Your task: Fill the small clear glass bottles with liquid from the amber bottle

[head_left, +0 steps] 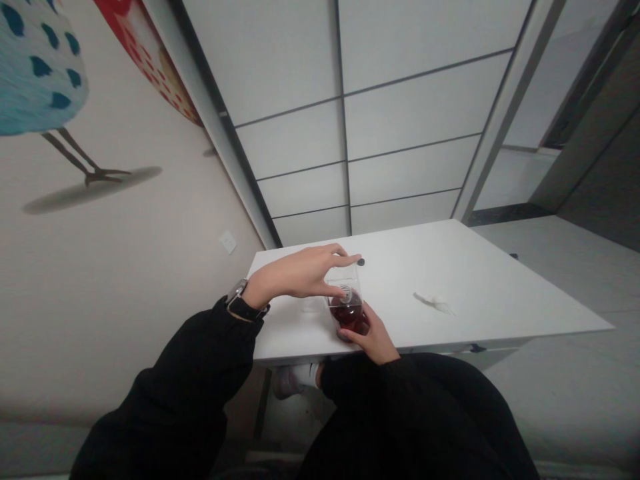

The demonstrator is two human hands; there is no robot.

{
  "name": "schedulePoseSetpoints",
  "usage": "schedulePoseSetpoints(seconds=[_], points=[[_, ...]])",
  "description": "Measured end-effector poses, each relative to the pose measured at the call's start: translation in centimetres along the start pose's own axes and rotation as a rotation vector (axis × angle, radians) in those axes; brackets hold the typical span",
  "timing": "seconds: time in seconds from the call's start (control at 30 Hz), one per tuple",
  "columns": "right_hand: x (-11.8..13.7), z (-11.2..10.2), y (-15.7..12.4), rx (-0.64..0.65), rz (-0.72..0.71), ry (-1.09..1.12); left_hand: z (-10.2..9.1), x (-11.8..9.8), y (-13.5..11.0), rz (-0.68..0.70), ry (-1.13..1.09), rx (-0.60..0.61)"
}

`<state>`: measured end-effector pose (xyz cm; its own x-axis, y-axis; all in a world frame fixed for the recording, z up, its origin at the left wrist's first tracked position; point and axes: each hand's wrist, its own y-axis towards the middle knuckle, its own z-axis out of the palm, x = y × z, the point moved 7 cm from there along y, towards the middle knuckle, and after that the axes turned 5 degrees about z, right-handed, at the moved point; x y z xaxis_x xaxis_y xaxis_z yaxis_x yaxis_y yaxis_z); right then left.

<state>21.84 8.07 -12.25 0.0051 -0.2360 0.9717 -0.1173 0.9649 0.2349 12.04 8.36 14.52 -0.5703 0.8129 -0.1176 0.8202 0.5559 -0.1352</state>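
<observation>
A clear bottle of dark red liquid (349, 313) stands near the front edge of a white table (450, 267). My right hand (373, 337) wraps around its lower body from the near side. My left hand (305, 272), with a watch on the wrist, reaches over the bottle's top, thumb and fingers pinched at the neck or cap. A small dark round cap-like thing (361, 262) lies on the table just beyond my left fingertips.
A crumpled clear wrapper scrap (434, 303) lies on the table to the right of the bottle. A wall with a bird mural and a socket (228, 241) is at the left. Sliding panel doors (380, 120) stand behind the table.
</observation>
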Motion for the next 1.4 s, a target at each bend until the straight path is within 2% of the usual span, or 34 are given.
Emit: schedulePoseSetpoints(seconds=[0.33, 1.4], points=[[1.0, 0.0, 0.1, 0.015, 0.001, -0.011, -0.3, -0.4, 0.3, 0.007, 0.032, 0.010], [0.1, 0.1, 0.1, -0.006, 0.031, 0.039, -0.4, -0.9, 0.8, 0.012, 0.029, 0.037]])
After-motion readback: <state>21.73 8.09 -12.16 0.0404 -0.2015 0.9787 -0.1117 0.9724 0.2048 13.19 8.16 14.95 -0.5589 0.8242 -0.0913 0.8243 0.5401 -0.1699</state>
